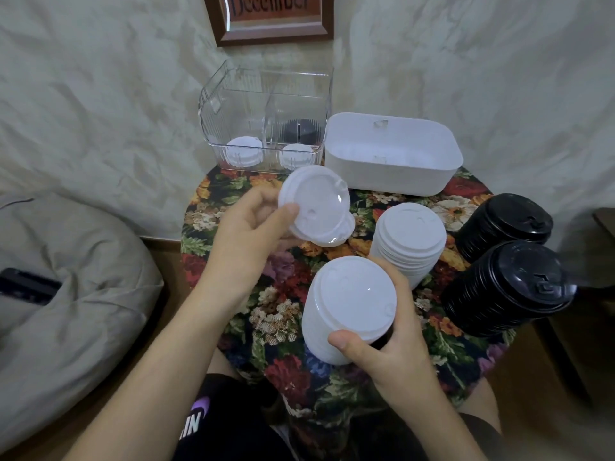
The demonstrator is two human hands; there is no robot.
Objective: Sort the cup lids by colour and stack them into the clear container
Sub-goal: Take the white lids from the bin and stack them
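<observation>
Over the tabletop's [279,287] middle, the left hand [253,227] pinched white lids [316,204]; the right hand [392,344] gripped a white stack [346,304]. Those lids likely needed lowering into the clear container [233,104].

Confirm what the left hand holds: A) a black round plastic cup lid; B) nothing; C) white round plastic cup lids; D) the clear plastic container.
C: the left hand pinches white round plastic cup lids above the flowered tablecloth, while the right hand grips a tall stack of white plastic lids.
</observation>
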